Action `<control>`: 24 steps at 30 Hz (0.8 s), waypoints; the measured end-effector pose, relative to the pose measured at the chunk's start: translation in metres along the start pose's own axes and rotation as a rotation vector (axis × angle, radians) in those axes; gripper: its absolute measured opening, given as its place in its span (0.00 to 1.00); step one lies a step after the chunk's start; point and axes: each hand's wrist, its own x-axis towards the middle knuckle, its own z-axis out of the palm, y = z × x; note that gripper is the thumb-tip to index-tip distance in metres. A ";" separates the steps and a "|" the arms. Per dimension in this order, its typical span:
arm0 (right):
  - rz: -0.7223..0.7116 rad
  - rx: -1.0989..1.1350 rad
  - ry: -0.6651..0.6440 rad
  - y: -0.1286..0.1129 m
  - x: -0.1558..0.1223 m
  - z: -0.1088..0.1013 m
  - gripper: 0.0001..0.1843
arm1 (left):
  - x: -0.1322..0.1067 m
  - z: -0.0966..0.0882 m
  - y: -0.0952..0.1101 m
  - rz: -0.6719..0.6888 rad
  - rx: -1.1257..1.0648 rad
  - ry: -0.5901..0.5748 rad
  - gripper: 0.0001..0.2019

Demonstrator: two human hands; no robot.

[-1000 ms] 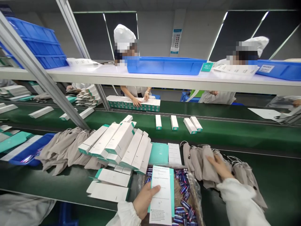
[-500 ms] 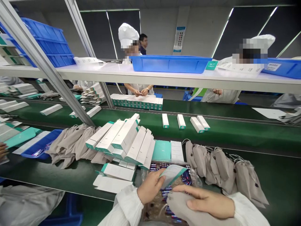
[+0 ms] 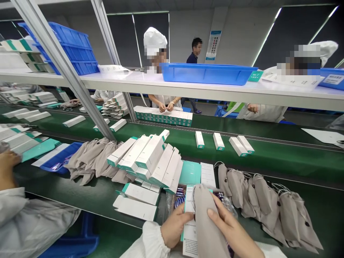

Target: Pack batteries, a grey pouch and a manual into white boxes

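Note:
My left hand (image 3: 176,224) grips a printed leaflet (image 3: 190,234) with a teal edge, its thumb pressed against the pouch beside it. In my right hand (image 3: 228,222) is a grey drawstring pouch (image 3: 205,215), held upright over the leaflet. Behind both hands sits a plastic-lined box of batteries (image 3: 179,197), largely covered by them. A pile of white and teal cartons (image 3: 150,154) lies beyond to the left. Several filled grey pouches (image 3: 258,193) rest on the right, near a teal card stack (image 3: 190,173) and a white paper stack (image 3: 208,174).
A green conveyor belt (image 3: 177,138) runs across, carrying several white cartons (image 3: 218,141). Above it stands a shelf (image 3: 129,83) with a blue tray (image 3: 209,74). More grey pouches (image 3: 92,157) and a blue battery tray (image 3: 57,159) lie left, near a co-worker's hand (image 3: 8,165).
The pouch has swung upright and come together with the leaflet, which has turned downward in my left hand. The view has shifted left. A person in the background has walked right.

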 end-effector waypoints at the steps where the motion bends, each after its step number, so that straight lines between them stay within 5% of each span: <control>1: -0.026 -0.050 0.026 0.005 0.001 0.005 0.38 | -0.002 0.003 0.002 0.012 0.003 -0.020 0.19; 4: -0.063 -0.230 0.173 0.021 0.004 0.015 0.35 | -0.007 0.006 0.007 0.032 0.029 -0.024 0.21; 7: -0.036 -0.297 0.384 0.036 0.006 0.019 0.43 | -0.009 0.001 0.007 0.005 0.023 0.019 0.19; 9: -0.015 -0.197 0.348 0.046 0.008 0.021 0.46 | -0.011 -0.002 0.006 0.004 0.023 -0.042 0.21; 12: -0.057 -0.047 0.205 0.060 0.008 0.024 0.37 | -0.013 -0.004 0.007 0.061 0.171 -0.187 0.27; 14: -0.107 -0.066 0.247 0.068 0.008 0.027 0.32 | -0.014 -0.004 0.009 0.148 0.394 -0.210 0.31; 18: -0.083 -0.169 0.321 0.091 0.008 0.039 0.32 | -0.012 -0.001 0.006 0.258 0.812 -0.063 0.35; 24: -0.044 -0.128 0.334 0.124 0.022 0.068 0.39 | -0.006 0.013 -0.009 0.223 1.023 0.224 0.32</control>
